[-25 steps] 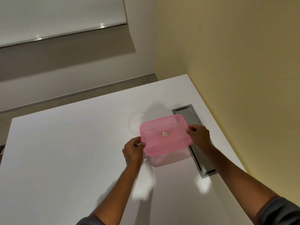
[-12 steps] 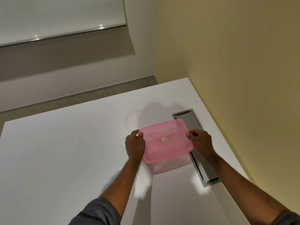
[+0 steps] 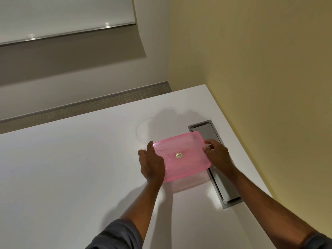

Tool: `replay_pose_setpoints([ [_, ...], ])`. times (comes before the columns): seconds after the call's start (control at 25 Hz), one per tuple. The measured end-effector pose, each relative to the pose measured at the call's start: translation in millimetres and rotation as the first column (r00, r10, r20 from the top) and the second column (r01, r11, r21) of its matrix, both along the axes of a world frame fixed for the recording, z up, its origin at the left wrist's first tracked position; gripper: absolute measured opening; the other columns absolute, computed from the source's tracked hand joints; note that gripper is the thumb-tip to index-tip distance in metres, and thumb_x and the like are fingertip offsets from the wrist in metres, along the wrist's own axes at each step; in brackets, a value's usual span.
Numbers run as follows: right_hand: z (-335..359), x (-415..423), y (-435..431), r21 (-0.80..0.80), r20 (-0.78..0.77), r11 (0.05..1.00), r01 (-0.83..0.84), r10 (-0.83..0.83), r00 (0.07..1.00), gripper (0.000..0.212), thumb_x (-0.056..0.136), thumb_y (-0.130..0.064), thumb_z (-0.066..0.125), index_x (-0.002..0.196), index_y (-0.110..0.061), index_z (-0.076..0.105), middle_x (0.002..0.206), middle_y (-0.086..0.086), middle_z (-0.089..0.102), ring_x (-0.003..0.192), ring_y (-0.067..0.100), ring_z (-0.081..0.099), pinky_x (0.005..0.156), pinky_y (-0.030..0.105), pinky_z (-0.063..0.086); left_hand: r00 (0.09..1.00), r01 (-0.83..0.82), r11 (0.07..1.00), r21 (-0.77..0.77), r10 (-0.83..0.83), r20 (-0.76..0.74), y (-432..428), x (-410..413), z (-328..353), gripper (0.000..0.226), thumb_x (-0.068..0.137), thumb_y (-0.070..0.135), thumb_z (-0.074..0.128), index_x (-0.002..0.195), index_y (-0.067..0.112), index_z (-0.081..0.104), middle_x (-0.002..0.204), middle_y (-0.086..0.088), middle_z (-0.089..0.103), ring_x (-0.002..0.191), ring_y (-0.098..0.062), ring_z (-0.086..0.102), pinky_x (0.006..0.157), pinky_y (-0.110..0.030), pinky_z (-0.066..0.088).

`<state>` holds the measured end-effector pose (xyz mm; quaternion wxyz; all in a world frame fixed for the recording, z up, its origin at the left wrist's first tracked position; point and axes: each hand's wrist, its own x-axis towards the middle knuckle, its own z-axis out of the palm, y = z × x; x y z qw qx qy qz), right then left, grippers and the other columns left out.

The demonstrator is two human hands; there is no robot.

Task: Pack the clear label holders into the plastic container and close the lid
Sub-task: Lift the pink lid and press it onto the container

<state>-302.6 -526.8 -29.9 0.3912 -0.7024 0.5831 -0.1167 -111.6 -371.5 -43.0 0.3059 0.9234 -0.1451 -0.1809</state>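
Right now the pink lid (image 3: 181, 156) sits over the clear plastic container (image 3: 188, 184), whose see-through wall shows only as a pale band below the lid's near edge; whether the lid is fully seated cannot be told. Both rest on the white table (image 3: 62, 177), toward its 3 o'clock side. The left hand (image 3: 151, 164) lies at the lid's 9 o'clock edge, fingers curled over the rim and pressing on it. The right hand (image 3: 216, 155) is at the lid's 3 o'clock edge, thumb and fingertips pinched on the rim there. A small round sticker (image 3: 178, 155) marks the lid's middle. Just beside the container at 3 o'clock, partly under the right hand, a grey cable hatch (image 3: 218, 178) is set flush into the tabletop. Any label holders inside cannot be made out through the tinted plastic. A dark grey sleeve (image 3: 115, 236) covers the left forearm at 6 o'clock.
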Motion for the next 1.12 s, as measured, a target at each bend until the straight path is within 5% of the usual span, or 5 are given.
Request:
replay_pose_setpoints([
  [0.28, 0.9, 29.0, -21.7, -0.036, 0.024, 0.999, -0.038, 0.038, 0.999, 0.031, 0.101, -0.038, 0.071, 0.114, -0.01, 0.078, 0.103, 0.008, 0.078, 0.096, 0.029, 0.072, 0.086, 0.041, 0.058, 0.992, 0.063, 0.994, 0.094, -0.072, 0.101, -1.4, -7.5, 2.6, 0.057, 0.096, 0.0, 0.043, 0.142, 0.03, 0.054, 0.111, -0.01, 0.048, 0.086, -0.041, 0.067, 0.066, -0.042, 0.047],
  [0.48, 4.7, 44.5, -41.1, 0.077, 0.102, 0.997, 0.023, -0.031, 0.994, 0.029, 0.095, -0.034, 0.08, 0.093, -0.005, 0.08, 0.095, 0.012, 0.082, 0.087, 0.028, 0.074, 0.084, 0.044, 0.062, 0.991, 0.053, 0.994, 0.093, -0.064, 0.118, -2.5, -6.7, -1.5, 0.056, 0.093, -0.002, 0.044, 0.138, 0.029, 0.056, 0.106, -0.007, 0.047, 0.078, -0.04, 0.065, 0.063, -0.04, 0.047],
  [0.72, 7.5, 45.7, -47.4, 0.196, 0.143, 0.978, 0.074, -0.103, 0.984, 0.029, 0.091, -0.028, 0.084, 0.086, -0.001, 0.078, 0.086, 0.009, 0.079, 0.072, 0.017, 0.067, 0.063, 0.026, 0.053, 0.99, 0.053, 0.994, 0.094, -0.064, 0.124, -2.3, -4.9, -3.2, 0.054, 0.094, -0.003, 0.042, 0.136, 0.03, 0.055, 0.107, -0.006, 0.046, 0.076, -0.039, 0.064, 0.063, -0.041, 0.05],
  [0.92, 4.6, 47.9, -47.5, 0.252, 0.165, 0.954, 0.162, -0.208, 0.964, 0.034, 0.087, -0.024, 0.087, 0.091, 0.007, 0.074, 0.094, 0.02, 0.079, 0.079, 0.024, 0.066, 0.081, 0.049, 0.063, 0.99, 0.054, 0.995, 0.082, -0.064, 0.129, -3.7, -5.7, -0.4, 0.051, 0.095, -0.003, 0.042, 0.133, 0.029, 0.056, 0.107, -0.005, 0.048, 0.076, -0.037, 0.062, 0.065, -0.04, 0.051],
  [1.12, 1.9, 56.7, -60.2, 0.358, 0.147, 0.905, 0.231, -0.299, 0.943, 0.026, 0.083, -0.012, 0.087, 0.078, 0.001, 0.066, 0.08, 0.015, 0.065, 0.076, 0.026, 0.058, 0.071, 0.039, 0.048, 0.994, 0.048, 0.997, 0.061, -0.054, 0.093, -3.9, -1.4, -2.1, 0.044, 0.097, 0.006, 0.04, 0.129, 0.032, 0.055, 0.108, -0.004, 0.05, 0.073, -0.035, 0.057, 0.07, -0.039, 0.049],
])
